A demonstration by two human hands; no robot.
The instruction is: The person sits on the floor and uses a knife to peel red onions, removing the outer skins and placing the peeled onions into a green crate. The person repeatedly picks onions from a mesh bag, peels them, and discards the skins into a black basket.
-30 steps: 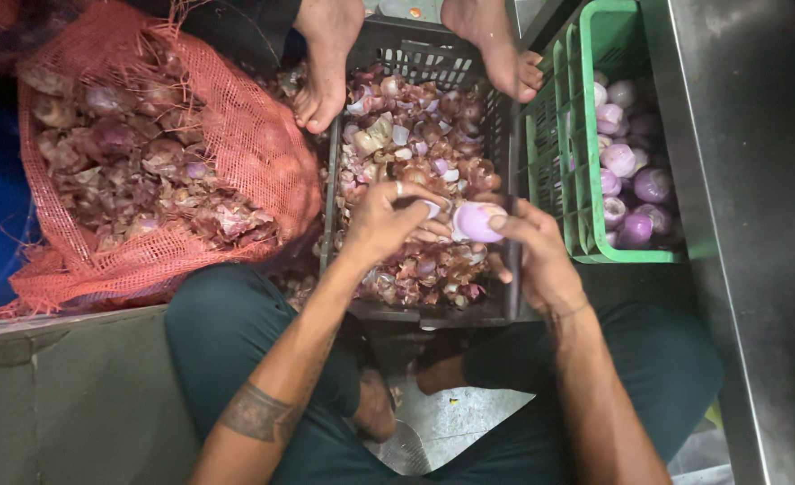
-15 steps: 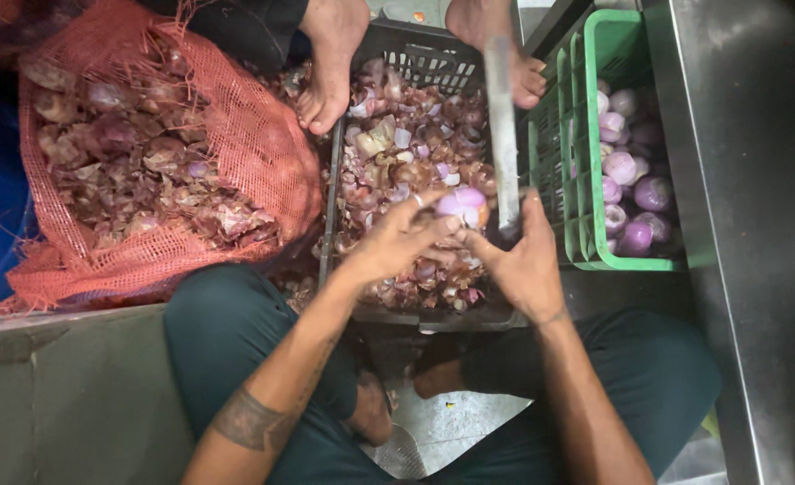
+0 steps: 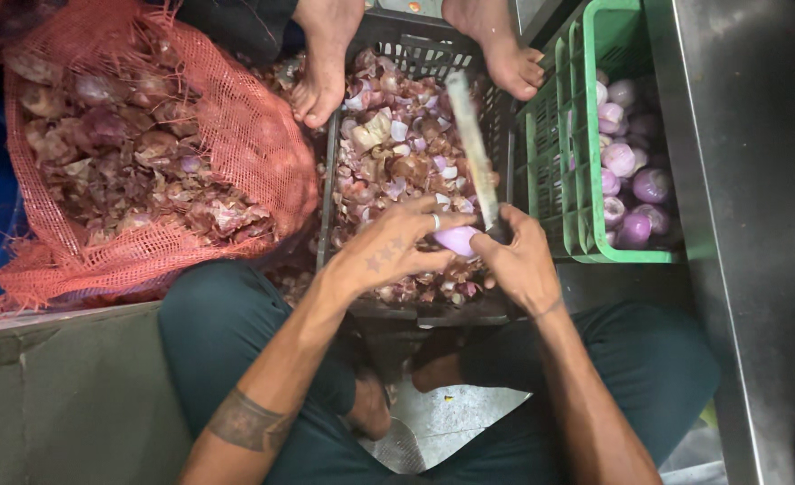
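My left hand [image 3: 387,250] grips a peeled purple onion [image 3: 457,240] over a dark plastic crate [image 3: 338,153] full of onion skins. A ring shows on one finger. My right hand [image 3: 519,263] holds a long knife [image 3: 472,151] by its handle, with the blade pointing away from me over the crate. The blade's base rests right next to the onion. Both hands meet at the near edge of the crate, above my crossed legs.
A red mesh sack [image 3: 146,153] of unpeeled onions lies open at the left. A green crate [image 3: 566,171] with peeled onions [image 3: 631,171] stands at the right. Another person's bare feet [image 3: 326,63] rest on the dark crate's far rim. A dark metal surface [image 3: 757,180] runs along the right.
Both hands have drawn slightly nearer to me with the onion. The knife, hidden at first, now stands out over the crate with its blade pointing away.
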